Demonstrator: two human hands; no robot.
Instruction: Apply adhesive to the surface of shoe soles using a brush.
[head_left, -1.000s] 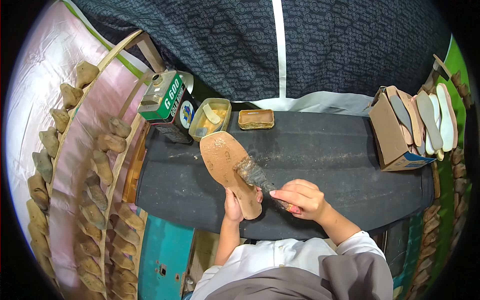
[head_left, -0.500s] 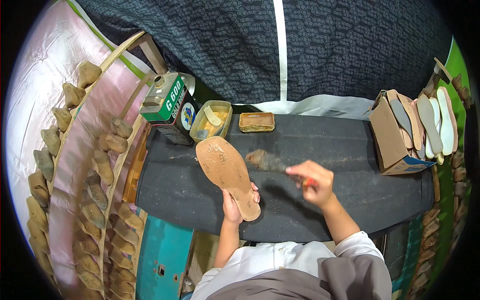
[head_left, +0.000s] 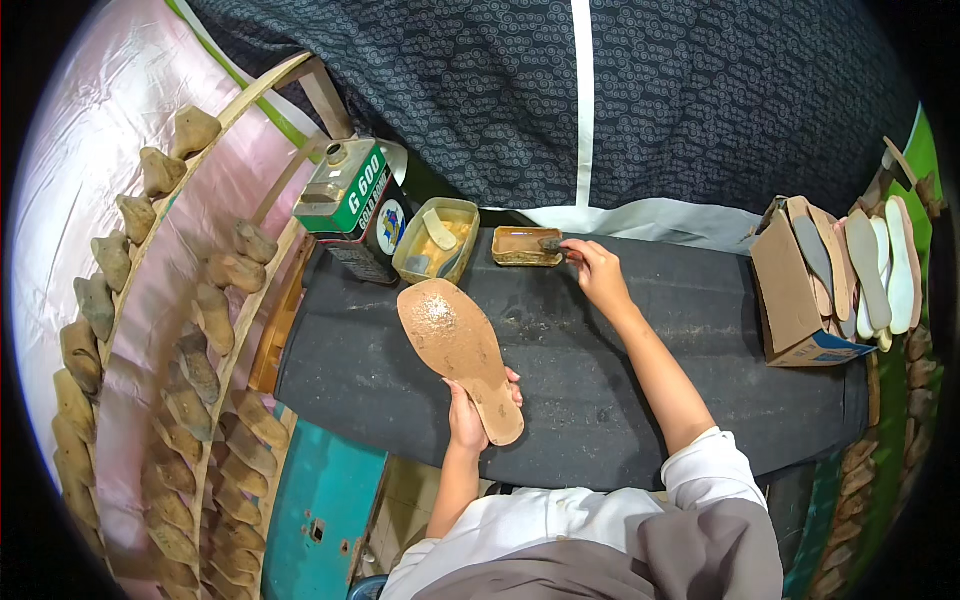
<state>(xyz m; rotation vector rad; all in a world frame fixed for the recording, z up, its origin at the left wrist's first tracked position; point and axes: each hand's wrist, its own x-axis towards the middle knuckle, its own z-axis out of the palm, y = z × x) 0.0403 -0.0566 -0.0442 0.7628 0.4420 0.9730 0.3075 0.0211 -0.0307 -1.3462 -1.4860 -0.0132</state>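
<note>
The two hands are apart from each other, each closed around something of its own. The left hand (head_left: 467,420) clamps a tan insole (head_left: 455,345) by its narrow heel part, the thumb along one side and fingertips showing at the other. The insole is held over the left half of the table (head_left: 740,400), its heel end toward the near edge and its broad end pointing up and left toward the far left corner; the broad end shines as if wet. The right hand (head_left: 600,278) reaches across to the far edge, left of the middle, pinching a dark brush (head_left: 550,244) whose tip is inside a small rectangular tray (head_left: 507,258), at the tray's right end; the handle is largely hidden by the fingers. Left of the tray stands a deeper tub (head_left: 462,262) with a pale, rounded piece (head_left: 440,229) in a yellowish mass. Beside that, at the far left corner, is a green and black metal can (head_left: 345,215). Near the far right corner stands a cardboard box (head_left: 785,285) filled with upright insoles (head_left: 865,265) in tan, grey and white. Beyond the left edge, wooden shoe lasts (head_left: 195,130) sit in rows; beyond the far edge hangs a dark patterned cloth (head_left: 480,130).
</note>
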